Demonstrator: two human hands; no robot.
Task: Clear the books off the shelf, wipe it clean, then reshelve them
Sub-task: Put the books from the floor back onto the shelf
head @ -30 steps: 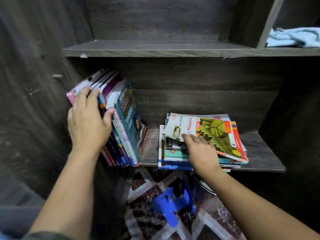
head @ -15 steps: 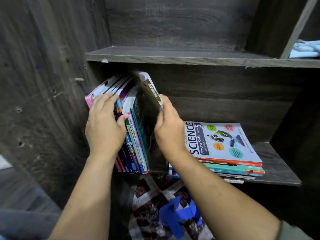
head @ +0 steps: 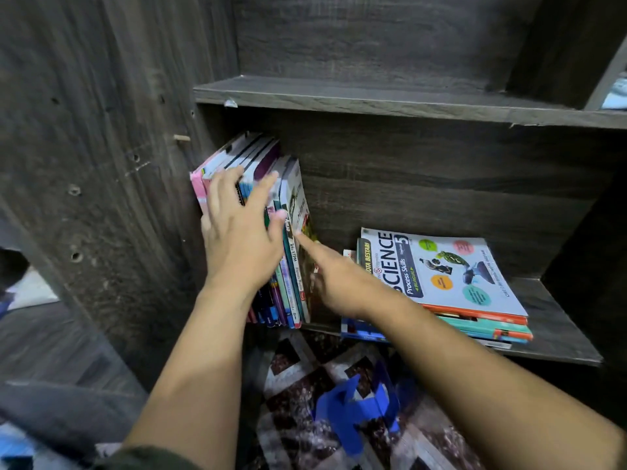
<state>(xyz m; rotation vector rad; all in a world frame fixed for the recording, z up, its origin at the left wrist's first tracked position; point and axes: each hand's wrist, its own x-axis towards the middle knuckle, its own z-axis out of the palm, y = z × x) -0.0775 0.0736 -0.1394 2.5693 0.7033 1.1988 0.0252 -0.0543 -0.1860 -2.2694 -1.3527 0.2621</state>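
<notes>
A row of upright books (head: 258, 157) leans against the left wall of the dark wooden shelf (head: 556, 320). My left hand (head: 237, 232) lies flat on their spines with fingers spread. My right hand (head: 336, 276) reaches in beside the row, its forefinger touching the outermost book (head: 298, 198); the other fingers are blurred. To the right lies a flat stack of books (head: 495, 327) topped by a white Science workbook (head: 441, 269).
The upper shelf board (head: 373, 96) runs above, with a light blue cloth (head: 615, 93) at its far right edge. Below the shelf lie a patterned mat (head: 298, 378) and a blue plastic object (head: 353, 408). The cabinet's side panel (head: 101, 164) stands at left.
My right hand took the top book off the flat stack, stood it against the upright row, and now only touches it. The left hand stayed on the spines. The camera moved closer.
</notes>
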